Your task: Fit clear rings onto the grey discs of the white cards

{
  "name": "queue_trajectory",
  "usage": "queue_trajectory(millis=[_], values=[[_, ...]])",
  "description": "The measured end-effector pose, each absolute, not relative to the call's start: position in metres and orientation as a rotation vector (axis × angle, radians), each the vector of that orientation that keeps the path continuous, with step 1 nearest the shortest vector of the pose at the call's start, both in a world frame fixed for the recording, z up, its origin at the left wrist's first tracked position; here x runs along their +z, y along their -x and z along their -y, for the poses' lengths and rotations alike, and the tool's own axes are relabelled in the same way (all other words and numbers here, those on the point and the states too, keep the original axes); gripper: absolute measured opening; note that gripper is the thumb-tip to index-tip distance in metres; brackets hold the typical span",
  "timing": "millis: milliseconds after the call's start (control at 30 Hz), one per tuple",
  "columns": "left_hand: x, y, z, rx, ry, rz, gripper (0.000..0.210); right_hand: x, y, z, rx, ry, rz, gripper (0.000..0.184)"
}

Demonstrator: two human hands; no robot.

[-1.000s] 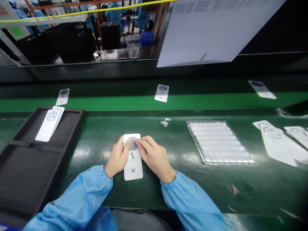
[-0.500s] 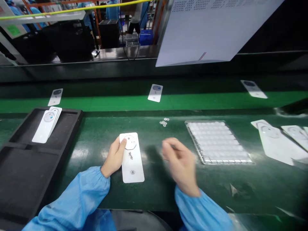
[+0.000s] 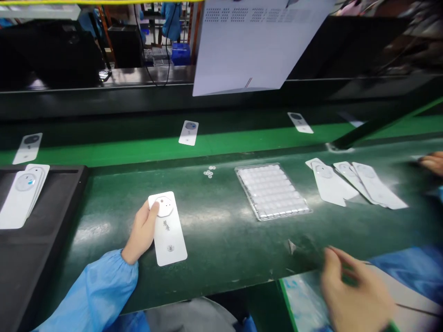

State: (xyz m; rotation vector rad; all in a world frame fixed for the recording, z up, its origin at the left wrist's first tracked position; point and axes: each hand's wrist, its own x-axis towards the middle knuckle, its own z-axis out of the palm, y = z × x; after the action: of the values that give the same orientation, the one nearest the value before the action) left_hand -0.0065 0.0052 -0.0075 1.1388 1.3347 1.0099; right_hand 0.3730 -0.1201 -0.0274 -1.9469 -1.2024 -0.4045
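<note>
My left hand (image 3: 141, 230) grips a white phone-shaped panel (image 3: 173, 242) by its upper left edge, thumb on top. The panel has a round, camera-like area with small holes near its upper end, dark marks below that and a small round mark lower down. At the lower right, my right hand (image 3: 356, 293) is blurred, with thumb and forefinger drawn together in a pinch. Whatever may be between those fingertips cannot be made out. Below it lies part of a pale box or bag (image 3: 306, 299) past the bench edge.
A clear tray of white pieces (image 3: 273, 191) lies right of centre, with small clear discs (image 3: 208, 173) to its left. Loose white panels (image 3: 377, 186) lie farther right, near another person's hand (image 3: 432, 162). Stacked panels (image 3: 20, 198) rest in a black tray (image 3: 65, 221). More panels (image 3: 188, 133) line the green strip.
My right hand has swung from beside the panel to the lower right, past the bench edge. The view has turned right, and another person's hand has come into sight. My left hand still holds the panel.
</note>
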Motion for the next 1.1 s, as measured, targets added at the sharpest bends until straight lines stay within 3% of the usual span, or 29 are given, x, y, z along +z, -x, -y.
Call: queue_trajectory(millis=[200,467,700,867,1033,1100], values=[[-0.006,0.006,-0.005,0.999,-1.190,-1.319,0.053,-0.001,-0.295,-0.033,0.114,1.618,1.829,0.030],[-0.009,0.008,-0.004,0.993,-1.257,-1.300,0.046,-0.012,-0.265,-0.103,0.100,1.734,2.051,0.030],[-0.012,0.009,-0.003,0.996,-1.293,-1.296,0.044,-0.013,-0.264,-0.080,0.072,1.630,2.265,0.023],[-0.017,0.010,-0.004,1.053,-1.241,-1.276,0.042,-0.018,-0.250,0.007,-0.042,1.255,2.581,0.030],[-0.021,0.011,-0.005,1.129,-1.084,-1.225,0.072,-0.024,-0.243,0.106,0.086,0.900,2.668,0.050],[-0.020,0.010,-0.006,1.121,-1.085,-1.213,0.072,-0.028,-0.242,0.126,0.129,0.832,2.610,0.039]])
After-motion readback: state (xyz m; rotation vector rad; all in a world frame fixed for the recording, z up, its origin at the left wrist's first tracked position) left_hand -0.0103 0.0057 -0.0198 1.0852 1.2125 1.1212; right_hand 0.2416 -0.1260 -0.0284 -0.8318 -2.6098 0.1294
